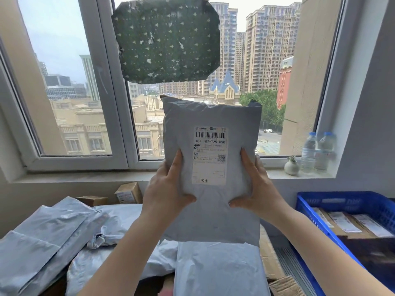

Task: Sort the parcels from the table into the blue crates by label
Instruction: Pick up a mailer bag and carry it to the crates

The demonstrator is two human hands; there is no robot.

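I hold a grey plastic mailer parcel upright in front of the window, its white shipping label facing me. My left hand grips its left edge and my right hand grips its right edge, thumbs on the front. Below it, several more grey mailer parcels lie piled on the table. A blue crate stands at the right with labelled cardboard parcels inside.
Small cardboard boxes sit at the back of the pile against the wall. On the window sill stand water bottles and a small white vase. A green patterned sheet hangs on the window.
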